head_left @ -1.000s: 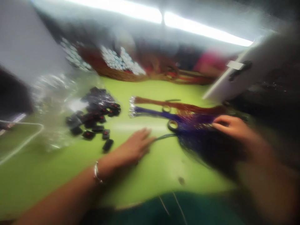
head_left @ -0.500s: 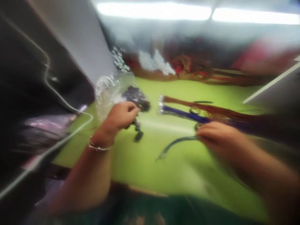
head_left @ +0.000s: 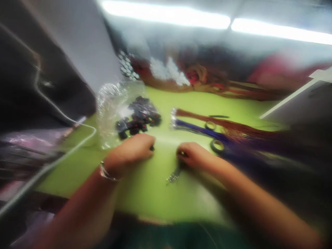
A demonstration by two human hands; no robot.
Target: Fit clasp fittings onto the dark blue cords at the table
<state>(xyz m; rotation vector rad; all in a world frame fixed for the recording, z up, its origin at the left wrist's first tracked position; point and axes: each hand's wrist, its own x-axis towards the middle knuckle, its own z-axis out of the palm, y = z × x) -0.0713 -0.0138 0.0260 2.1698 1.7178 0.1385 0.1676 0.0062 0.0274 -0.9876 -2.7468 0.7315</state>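
My left hand (head_left: 135,147) is closed on a small black part (head_left: 152,148) just in front of a heap of black parts (head_left: 141,116) that lies partly in a clear plastic bag (head_left: 106,114). To its right, my right hand (head_left: 192,154) is closed round a dark wire bundle (head_left: 178,170), whose silvery ends (head_left: 172,178) stick out towards me over the green table (head_left: 147,193). Most of the bundle is hidden under the hand and blurred.
Brown wires (head_left: 192,114) and blue wires (head_left: 192,127) lie to the right, with two tape rolls (head_left: 217,146) beside them. White connectors (head_left: 169,71) sit at the back. A white cable (head_left: 64,152) runs along the left.
My left hand has come back from the heap, now with one small part showing. My right hand has moved left along the wire bundle, close to its silvery ends.
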